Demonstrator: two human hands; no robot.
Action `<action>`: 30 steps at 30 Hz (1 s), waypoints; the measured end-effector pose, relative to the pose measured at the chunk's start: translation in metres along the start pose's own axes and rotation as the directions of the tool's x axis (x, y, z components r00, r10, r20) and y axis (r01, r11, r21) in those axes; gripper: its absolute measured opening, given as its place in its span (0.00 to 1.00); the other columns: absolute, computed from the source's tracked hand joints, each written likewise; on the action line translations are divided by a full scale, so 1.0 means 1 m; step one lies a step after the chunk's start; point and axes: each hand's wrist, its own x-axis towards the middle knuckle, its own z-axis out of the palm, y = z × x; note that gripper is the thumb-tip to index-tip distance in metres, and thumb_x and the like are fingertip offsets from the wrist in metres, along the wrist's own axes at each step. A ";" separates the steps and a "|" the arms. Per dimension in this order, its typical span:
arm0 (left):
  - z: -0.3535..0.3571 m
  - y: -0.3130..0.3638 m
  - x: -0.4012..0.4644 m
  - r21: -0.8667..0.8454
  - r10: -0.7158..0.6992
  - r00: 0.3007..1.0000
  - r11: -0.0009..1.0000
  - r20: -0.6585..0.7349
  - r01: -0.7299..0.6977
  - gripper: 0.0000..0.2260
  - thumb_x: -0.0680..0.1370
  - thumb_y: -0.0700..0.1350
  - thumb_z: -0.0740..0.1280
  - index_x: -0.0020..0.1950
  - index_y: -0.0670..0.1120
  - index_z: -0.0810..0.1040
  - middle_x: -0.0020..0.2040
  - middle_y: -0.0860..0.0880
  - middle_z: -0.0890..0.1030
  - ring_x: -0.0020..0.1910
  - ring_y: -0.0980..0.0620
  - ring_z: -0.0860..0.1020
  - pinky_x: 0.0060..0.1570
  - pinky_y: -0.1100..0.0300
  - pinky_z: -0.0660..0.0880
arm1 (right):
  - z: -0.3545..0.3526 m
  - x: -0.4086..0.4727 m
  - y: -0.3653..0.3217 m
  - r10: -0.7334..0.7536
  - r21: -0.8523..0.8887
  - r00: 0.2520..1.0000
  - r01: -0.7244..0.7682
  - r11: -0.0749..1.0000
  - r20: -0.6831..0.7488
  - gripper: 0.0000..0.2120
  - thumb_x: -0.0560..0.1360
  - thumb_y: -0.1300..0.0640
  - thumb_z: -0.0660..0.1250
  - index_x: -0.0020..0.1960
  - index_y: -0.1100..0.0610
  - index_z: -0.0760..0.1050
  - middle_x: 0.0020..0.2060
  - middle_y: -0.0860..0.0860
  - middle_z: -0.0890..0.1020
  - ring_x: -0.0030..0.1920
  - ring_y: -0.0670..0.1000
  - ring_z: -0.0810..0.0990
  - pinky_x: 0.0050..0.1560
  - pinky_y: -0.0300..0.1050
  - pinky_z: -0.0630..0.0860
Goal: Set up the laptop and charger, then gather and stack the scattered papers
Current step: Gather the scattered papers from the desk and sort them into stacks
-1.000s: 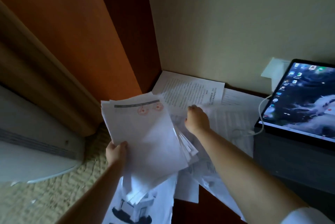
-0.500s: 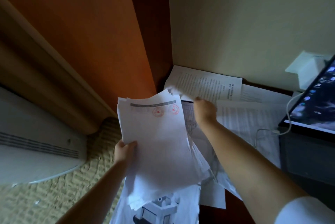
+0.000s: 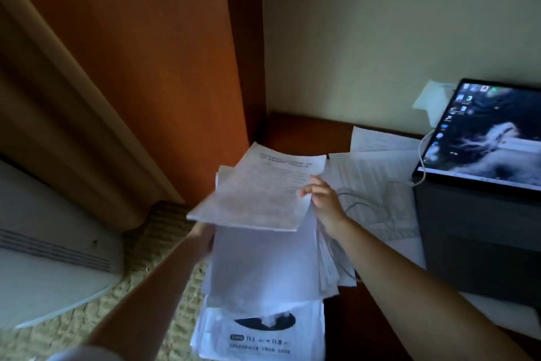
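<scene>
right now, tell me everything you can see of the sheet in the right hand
The sheet is a white page of printed text, with a bolder heading near its far edge; the print is too blurred to read. It looks like thin paper, bowing slightly. The right hand pinches its right edge and holds it nearly flat in the air, above the stack that the left hand holds. Its near edge overlaps the stack's top; whether they touch cannot be told. Another sheet's edge peeks out beneath its left side.
</scene>
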 end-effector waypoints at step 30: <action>0.011 0.002 -0.025 0.088 0.327 0.943 0.943 -0.064 -0.321 0.15 0.74 0.28 0.60 0.56 0.42 0.77 0.47 0.41 0.80 0.46 0.40 0.79 0.50 0.44 0.78 | 0.016 -0.028 -0.009 0.178 -0.075 0.970 -0.193 0.978 -0.168 0.27 0.74 0.63 0.66 0.70 0.54 0.62 0.62 0.50 0.74 0.55 0.51 0.76 0.48 0.45 0.75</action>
